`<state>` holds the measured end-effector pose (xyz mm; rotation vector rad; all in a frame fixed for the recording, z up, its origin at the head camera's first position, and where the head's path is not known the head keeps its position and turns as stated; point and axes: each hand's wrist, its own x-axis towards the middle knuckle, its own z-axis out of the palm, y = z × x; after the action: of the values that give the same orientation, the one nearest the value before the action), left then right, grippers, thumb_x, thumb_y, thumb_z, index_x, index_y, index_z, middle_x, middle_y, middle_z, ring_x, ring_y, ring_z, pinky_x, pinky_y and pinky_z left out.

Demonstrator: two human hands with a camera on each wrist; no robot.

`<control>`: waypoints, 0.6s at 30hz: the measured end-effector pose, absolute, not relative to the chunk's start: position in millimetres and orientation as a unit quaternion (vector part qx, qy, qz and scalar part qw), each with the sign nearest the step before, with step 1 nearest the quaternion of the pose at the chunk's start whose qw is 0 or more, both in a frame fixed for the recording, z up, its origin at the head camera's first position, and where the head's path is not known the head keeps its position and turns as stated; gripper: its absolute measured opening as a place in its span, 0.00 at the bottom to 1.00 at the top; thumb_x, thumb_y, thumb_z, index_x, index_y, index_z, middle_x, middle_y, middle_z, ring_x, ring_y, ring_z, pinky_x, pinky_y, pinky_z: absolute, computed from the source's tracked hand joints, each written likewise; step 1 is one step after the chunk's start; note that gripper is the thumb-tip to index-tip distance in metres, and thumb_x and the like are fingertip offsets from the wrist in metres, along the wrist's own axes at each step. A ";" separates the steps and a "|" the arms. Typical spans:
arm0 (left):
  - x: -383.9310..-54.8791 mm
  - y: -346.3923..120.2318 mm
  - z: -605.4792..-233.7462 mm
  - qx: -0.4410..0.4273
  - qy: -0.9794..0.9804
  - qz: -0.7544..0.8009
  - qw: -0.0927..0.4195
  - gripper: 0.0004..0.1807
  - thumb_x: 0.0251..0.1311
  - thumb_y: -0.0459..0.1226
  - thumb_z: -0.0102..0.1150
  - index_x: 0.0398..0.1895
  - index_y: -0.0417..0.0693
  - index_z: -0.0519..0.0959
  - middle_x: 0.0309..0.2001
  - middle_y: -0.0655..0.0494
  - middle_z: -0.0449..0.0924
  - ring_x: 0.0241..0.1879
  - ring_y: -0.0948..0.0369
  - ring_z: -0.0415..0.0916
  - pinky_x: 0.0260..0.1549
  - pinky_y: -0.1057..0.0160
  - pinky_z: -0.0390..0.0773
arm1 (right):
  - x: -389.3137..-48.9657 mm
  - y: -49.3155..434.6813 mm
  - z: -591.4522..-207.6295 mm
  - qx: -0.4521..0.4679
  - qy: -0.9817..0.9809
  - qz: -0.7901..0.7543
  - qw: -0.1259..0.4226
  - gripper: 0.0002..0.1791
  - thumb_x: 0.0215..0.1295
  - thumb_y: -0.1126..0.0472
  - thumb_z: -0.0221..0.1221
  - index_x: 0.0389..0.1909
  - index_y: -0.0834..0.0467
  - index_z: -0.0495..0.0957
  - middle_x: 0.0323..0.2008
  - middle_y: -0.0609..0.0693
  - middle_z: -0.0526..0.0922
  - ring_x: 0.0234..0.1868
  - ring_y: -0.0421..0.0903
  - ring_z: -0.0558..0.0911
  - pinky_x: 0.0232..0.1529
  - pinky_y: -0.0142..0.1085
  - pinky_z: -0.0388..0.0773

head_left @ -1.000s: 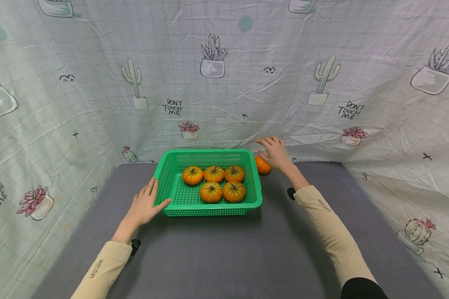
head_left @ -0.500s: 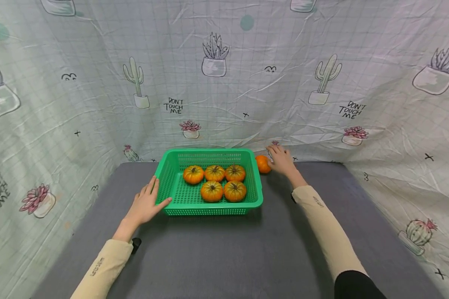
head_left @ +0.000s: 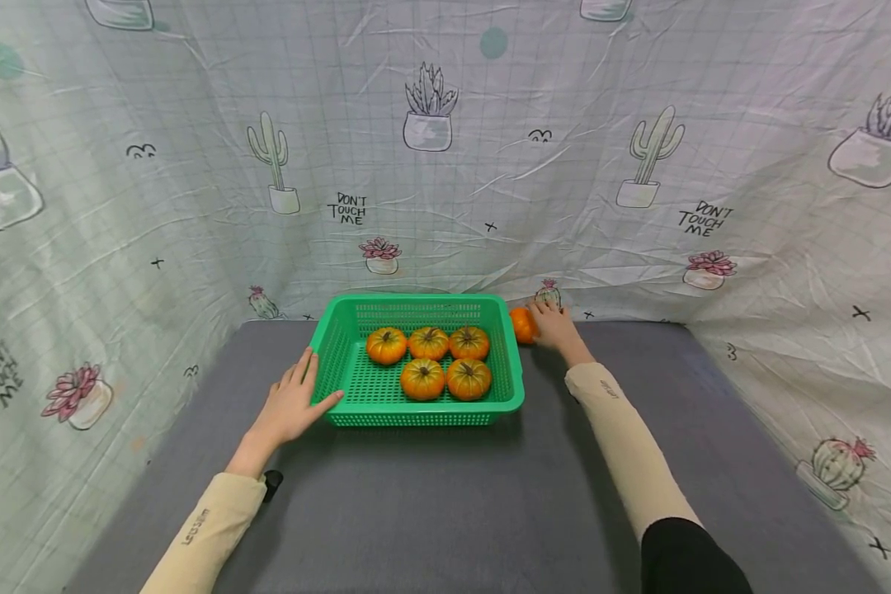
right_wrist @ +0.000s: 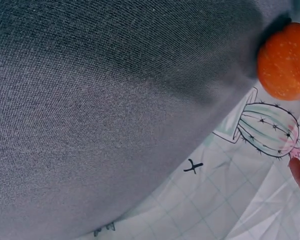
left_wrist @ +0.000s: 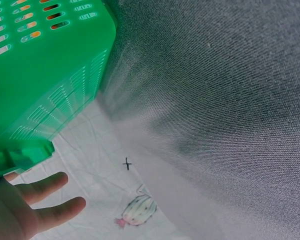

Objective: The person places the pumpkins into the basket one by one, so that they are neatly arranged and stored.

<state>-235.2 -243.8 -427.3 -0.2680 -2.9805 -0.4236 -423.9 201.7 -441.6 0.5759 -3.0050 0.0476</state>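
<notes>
My left hand [head_left: 289,403] rests at the left rim of a green plastic basket [head_left: 416,417], fingers spread along its side and thumb over the front corner. In the left wrist view two straight fingers [left_wrist: 61,214] extend past the basket's rim. Several small orange-and-green pumpkins [head_left: 422,379] sit inside the basket. Just outside its right back corner is another orange pumpkin [head_left: 523,326]. Beside that one is my right hand [head_left: 555,327], its fingers extended and overlapping the pumpkin's right edge. The right wrist view shows the pumpkin [right_wrist: 285,62] on the cloth and a fingertip [right_wrist: 299,172] apart from it.
A dark grey cloth [head_left: 416,511] covers the table. White fabric printed with cacti [head_left: 460,190] hangs close behind the basket and along both sides.
My right hand has come down from above the lone pumpkin to its right side. The left hand, the basket and the pumpkins stay in place; the head view shifts slightly.
</notes>
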 end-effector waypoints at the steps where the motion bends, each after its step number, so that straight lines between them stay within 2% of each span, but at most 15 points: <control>1: -234.8 -243.9 -427.2 -0.090 -0.984 -0.143 0.062 0.51 0.56 0.66 0.33 0.69 0.36 0.40 0.70 0.38 0.37 0.63 0.34 0.47 0.51 0.31 0.52 | -424.9 200.9 -442.8 0.190 -0.981 0.015 0.039 0.38 0.56 0.57 0.58 0.65 0.62 0.55 0.64 0.61 0.60 0.65 0.62 0.56 0.58 0.62 0.54; 12: -237.2 -246.7 -430.1 -0.083 -0.987 -0.132 0.040 0.49 0.58 0.64 0.35 0.69 0.37 0.38 0.70 0.39 0.35 0.64 0.35 0.44 0.53 0.32 0.52 | -428.7 193.0 -455.8 0.183 -0.982 0.018 0.032 0.45 0.49 0.60 0.63 0.67 0.60 0.52 0.65 0.60 0.56 0.64 0.64 0.57 0.58 0.63 0.54; 18: -237.4 -246.5 -430.1 -0.084 -0.987 -0.131 0.046 0.49 0.58 0.63 0.37 0.69 0.36 0.39 0.70 0.38 0.36 0.64 0.35 0.45 0.53 0.32 0.53 | -426.1 188.9 -459.9 0.185 -0.983 -0.002 0.023 0.46 0.48 0.62 0.63 0.68 0.54 0.49 0.66 0.61 0.55 0.63 0.64 0.58 0.56 0.62 0.58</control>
<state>-237.4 -246.5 -430.1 -0.2575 -3.0122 -0.3998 -426.1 188.9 -459.9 0.5718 -3.0419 -0.0065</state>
